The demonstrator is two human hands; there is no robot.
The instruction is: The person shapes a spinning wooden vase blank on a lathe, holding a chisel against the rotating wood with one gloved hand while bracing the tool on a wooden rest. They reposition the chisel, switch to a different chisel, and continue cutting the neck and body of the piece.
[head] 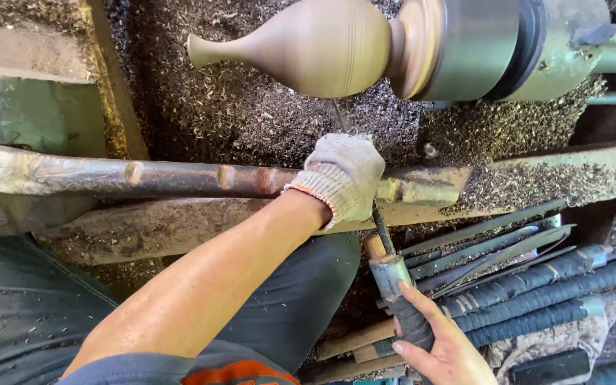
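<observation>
One vase on the lathe; gloved left hand presses one chisel onto the rail, right hand gripping its handle.

turning chisel | dark wrapped handle | tilted across rest, gripped

A row of spare turning tools with dark wrapped handles lies just right of the grip, blades pointing up-left. Wood shavings carpet the lathe bed above it. The metal chuck sits well above. Dark trousers fill the space to its left.
</observation>
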